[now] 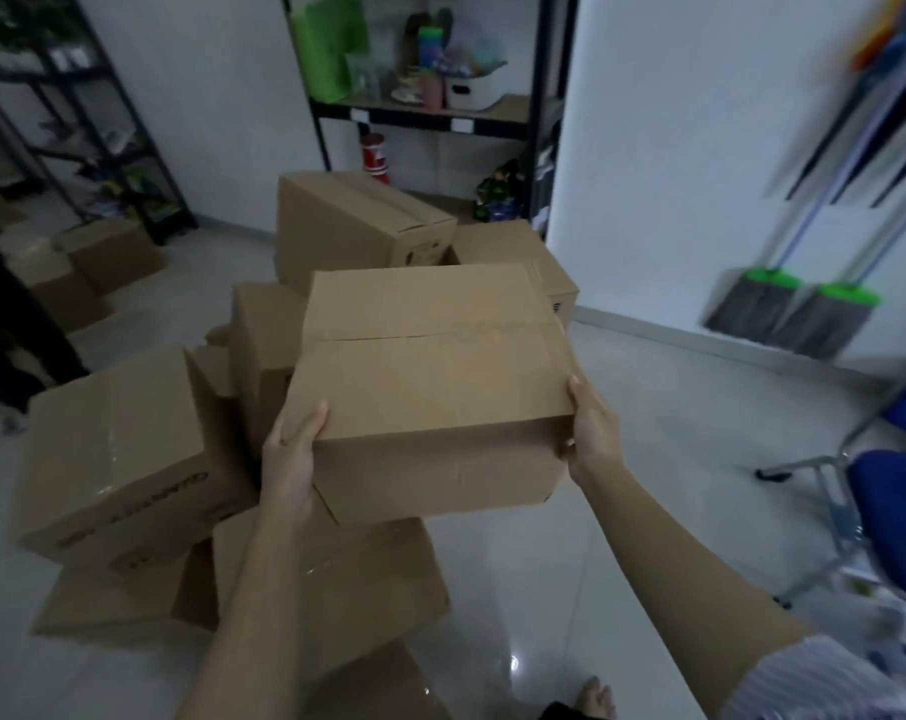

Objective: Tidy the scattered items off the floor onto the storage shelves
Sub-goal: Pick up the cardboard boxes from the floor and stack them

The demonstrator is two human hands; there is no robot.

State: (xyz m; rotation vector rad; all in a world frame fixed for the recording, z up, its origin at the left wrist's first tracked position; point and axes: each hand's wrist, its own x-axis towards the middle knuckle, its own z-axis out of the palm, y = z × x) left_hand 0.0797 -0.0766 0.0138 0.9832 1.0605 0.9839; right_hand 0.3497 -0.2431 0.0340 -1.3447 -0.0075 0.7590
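Observation:
I hold a closed cardboard box (430, 371) in the air above a pile of other cardboard boxes (123, 459) on the floor. My left hand (292, 454) grips its near left corner, thumb on top and fingers under the side. On the near right corner, my right hand (591, 433) holds on, thumb lying along the top edge. The box is tilted slightly. A black storage shelf (420, 114) stands straight ahead against the wall, carrying a green bag, a white bin and small items.
More boxes (362, 220) sit behind the held one, in front of the shelf. A second black shelf (92, 148) stands at far left with boxes before it. Two brooms (794, 309) lean on the right wall. A blue folding chair (887, 501) is at right. Glossy tiled floor (622, 511) lies between.

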